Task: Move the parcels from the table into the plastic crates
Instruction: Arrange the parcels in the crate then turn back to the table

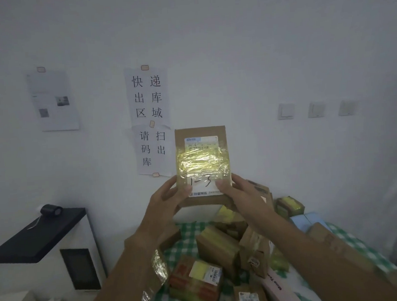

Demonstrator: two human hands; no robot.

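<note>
Both hands grip one cardboard parcel [202, 164], held upright in front of the wall.

Left hand [167, 204] and right hand [239, 198] clasp its lower corners, thumbs pressed on the white label, fingers curled behind. Yellow tape bands its face. More parcels [219, 247] lie heaped below on the green-checked table [187, 233].

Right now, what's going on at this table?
A person is holding one cardboard parcel up in front of the wall, left hand and right hand each with a grip on a lower corner, label side facing the camera. It has yellow tape across it and handwritten marks below. Many more parcels lie heaped on the green checked tablecloth underneath. No plastic crate is in view, so this parcel is not yet stowed.
</note>
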